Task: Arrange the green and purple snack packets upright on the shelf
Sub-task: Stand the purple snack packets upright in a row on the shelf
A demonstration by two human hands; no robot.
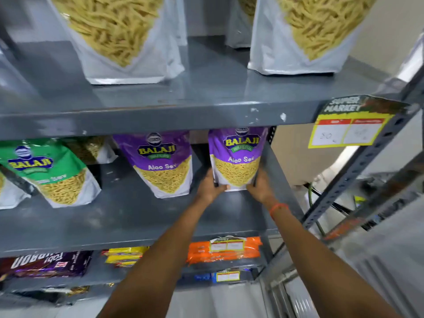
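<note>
A purple Aloo Sev packet [236, 157] stands upright at the right end of the grey middle shelf [128, 216]. My left hand [212, 185] grips its lower left side and my right hand [260, 185] grips its lower right side. A second purple packet [166, 161] stands upright just to its left, untouched. Further left a green packet [49, 171] leans tilted, with another clear packet partly hidden behind it.
The upper shelf [206, 106] holds large white sev pouches [119, 35]. A yellow price tag [348, 131] hangs at its right end. Below are orange packs [224, 251], yellow packs [124, 257] and a dark purple pack [46, 263]. A perforated metal upright [358, 171] borders the right side.
</note>
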